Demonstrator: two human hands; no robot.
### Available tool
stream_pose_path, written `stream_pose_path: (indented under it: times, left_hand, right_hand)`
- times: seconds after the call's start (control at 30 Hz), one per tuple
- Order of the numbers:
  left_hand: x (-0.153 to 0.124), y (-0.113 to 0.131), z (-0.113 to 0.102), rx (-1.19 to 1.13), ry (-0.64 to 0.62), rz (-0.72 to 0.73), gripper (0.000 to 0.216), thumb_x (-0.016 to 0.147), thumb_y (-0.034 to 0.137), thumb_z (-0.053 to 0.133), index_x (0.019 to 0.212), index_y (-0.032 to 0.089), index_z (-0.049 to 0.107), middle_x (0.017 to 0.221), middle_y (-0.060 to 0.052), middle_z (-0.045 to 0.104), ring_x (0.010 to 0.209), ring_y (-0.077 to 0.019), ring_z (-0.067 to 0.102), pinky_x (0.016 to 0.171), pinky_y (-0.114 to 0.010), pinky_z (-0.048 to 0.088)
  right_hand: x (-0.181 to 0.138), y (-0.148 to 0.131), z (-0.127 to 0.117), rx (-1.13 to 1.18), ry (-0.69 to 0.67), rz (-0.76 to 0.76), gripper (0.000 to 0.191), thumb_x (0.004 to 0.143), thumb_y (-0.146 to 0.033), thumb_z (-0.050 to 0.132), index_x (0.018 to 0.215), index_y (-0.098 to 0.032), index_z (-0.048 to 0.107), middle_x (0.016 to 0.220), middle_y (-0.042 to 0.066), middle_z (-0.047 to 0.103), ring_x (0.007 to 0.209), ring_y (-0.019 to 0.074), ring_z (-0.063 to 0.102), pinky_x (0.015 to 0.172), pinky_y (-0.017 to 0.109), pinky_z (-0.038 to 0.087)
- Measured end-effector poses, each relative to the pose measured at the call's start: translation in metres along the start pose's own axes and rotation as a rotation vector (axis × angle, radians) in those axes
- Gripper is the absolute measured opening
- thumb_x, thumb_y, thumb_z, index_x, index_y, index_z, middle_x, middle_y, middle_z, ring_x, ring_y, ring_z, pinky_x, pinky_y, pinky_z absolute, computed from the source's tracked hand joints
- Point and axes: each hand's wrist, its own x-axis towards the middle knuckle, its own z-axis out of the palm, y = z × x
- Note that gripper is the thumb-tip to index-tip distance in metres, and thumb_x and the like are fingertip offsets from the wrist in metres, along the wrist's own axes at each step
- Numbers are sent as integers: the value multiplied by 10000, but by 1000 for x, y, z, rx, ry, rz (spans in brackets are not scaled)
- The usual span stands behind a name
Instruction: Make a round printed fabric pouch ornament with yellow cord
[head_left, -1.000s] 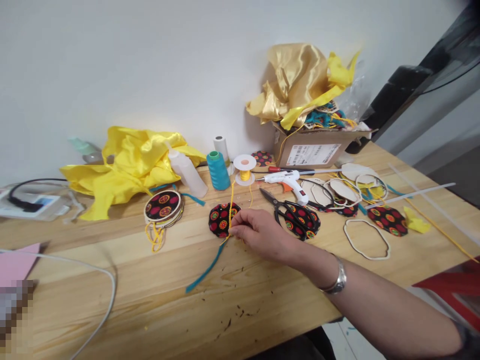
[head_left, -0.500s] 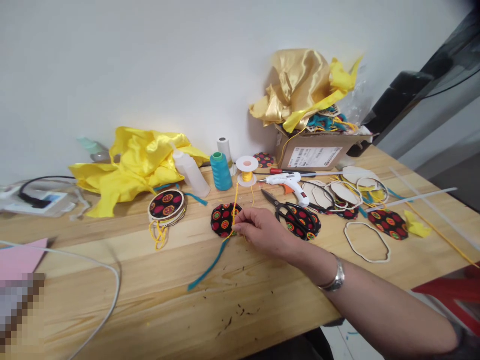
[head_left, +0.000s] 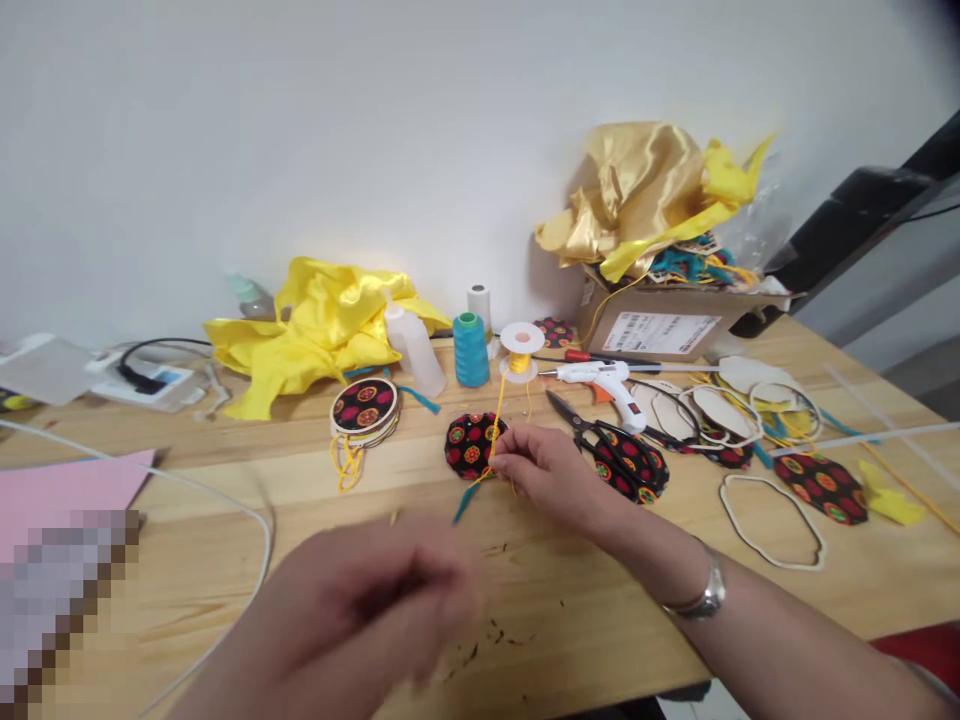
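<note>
My right hand (head_left: 544, 468) pinches a yellow cord (head_left: 497, 420) between thumb and fingertips. That cord runs up to a white spool (head_left: 521, 340). Behind the fingertips lies a black patterned fabric piece (head_left: 466, 445), with a teal ribbon (head_left: 465, 500) sticking out below it. My left hand (head_left: 375, 610) is large and smeared by motion in the foreground, its fingers curled. Whether it holds anything I cannot tell. Just right of my right hand, black-handled scissors (head_left: 611, 455) rest on another patterned piece (head_left: 649, 462).
A white glue gun (head_left: 600, 380), a teal thread cone (head_left: 470, 350) and a plastic bottle (head_left: 416, 350) stand or lie behind. Further around are yellow satin (head_left: 315, 320), a hoop stack (head_left: 365, 410), a cardboard box (head_left: 645, 320), a wooden frame (head_left: 772, 522) and a white cable (head_left: 262, 540).
My left hand has come into view from the bottom. My right hand still pinches the yellow cord. The view has shifted left, so the table things appear further right.
</note>
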Motion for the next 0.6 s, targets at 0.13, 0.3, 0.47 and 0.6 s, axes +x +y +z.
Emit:
stream_pose_path:
  times: [0.13, 0.3, 0.47, 0.6]
  left_hand:
    - [74, 99, 17, 192, 37, 23, 360, 752, 230, 579, 1111, 240, 603, 605, 19, 625, 539, -142, 548, 513, -241, 394]
    - [96, 109, 39, 170, -21, -6, 360, 749, 172, 509, 1082, 210, 640, 645, 4, 664, 591, -161, 578, 543, -240, 390]
    - [99, 91, 37, 58, -6, -74, 207, 747, 227, 552, 855, 207, 728, 679, 1, 687, 653, -156, 580, 600, -229, 396]
    - [102, 88, 34, 23, -12, -123, 167, 748, 266, 573, 804, 203, 717, 602, 11, 650, 560, -125, 534, 535, -217, 371]
  right_hand:
    - [-3, -5, -1, 10, 12, -35, 135, 770, -159, 513, 637, -163, 534, 531, -54, 459, 515, 77, 395, 550, 211, 321]
    - [-3, -5, -2, -41, 24, -25, 141, 764, -150, 525, 624, -159, 534, 565, -43, 502, 555, 82, 429, 560, 207, 329]
    - [-4, -2, -1, -52, 37, -69, 129, 769, -147, 525, 644, -159, 555, 587, -41, 537, 574, 80, 446, 568, 201, 337]
    - [-2, 1, 0, -41, 57, -73, 113, 768, -161, 531, 659, -156, 559, 607, -34, 541, 590, 84, 454, 577, 206, 344]
